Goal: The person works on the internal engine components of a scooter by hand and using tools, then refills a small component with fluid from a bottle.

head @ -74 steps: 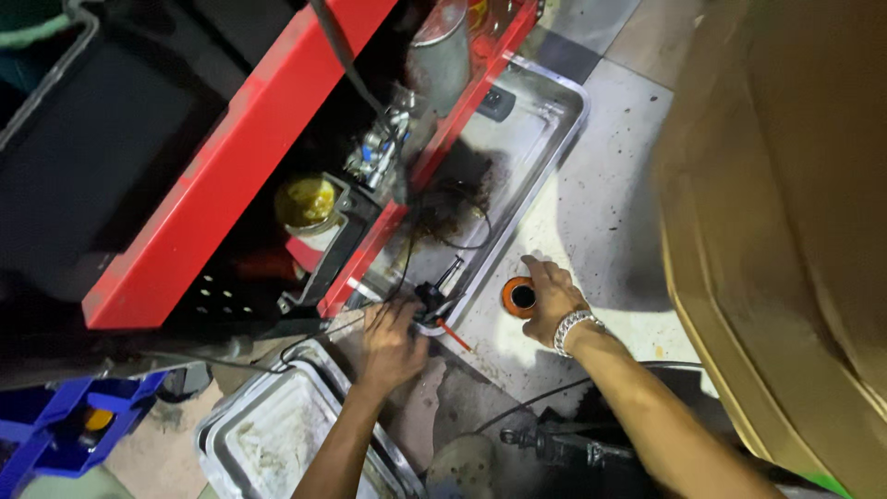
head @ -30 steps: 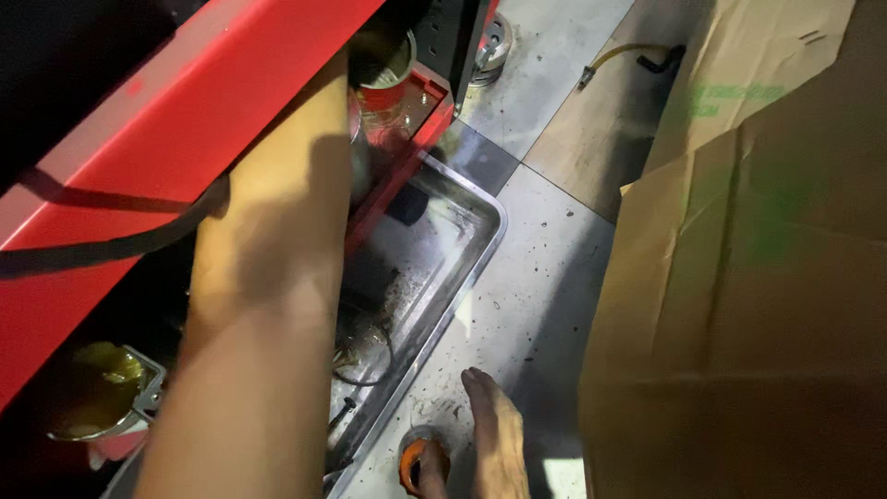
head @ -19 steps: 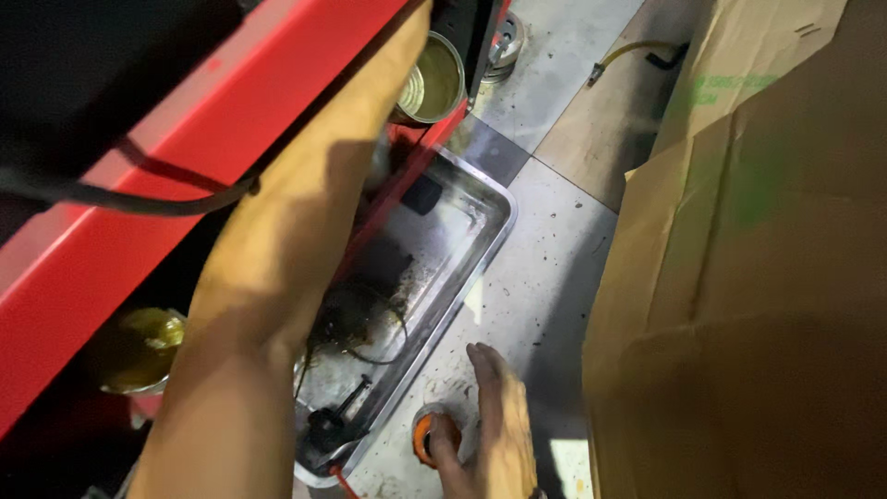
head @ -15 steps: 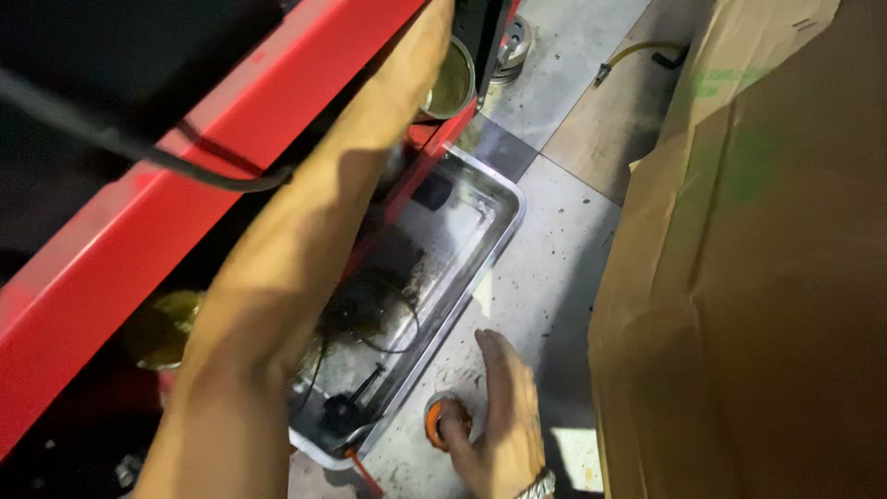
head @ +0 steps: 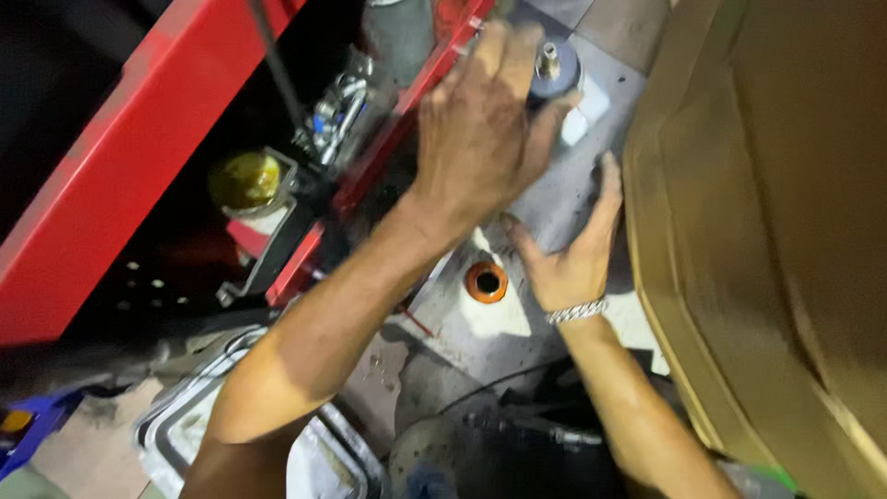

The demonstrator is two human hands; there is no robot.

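My left hand [head: 480,139] clamps the dark part [head: 552,74] above the orange cap [head: 486,281], my right hand [head: 573,249] lies splayed beside the cap, and I judge seating the part needs a steady grip.

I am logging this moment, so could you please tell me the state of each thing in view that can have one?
Left hand: raised, fingers curled against the dark cylindrical part.
Right hand: open, flat on the grey floor.
Orange ring: lying on the floor, untouched.
Yellow-topped can: upright in the red frame.
Metal tray: lying flat, partly hidden by the arm.
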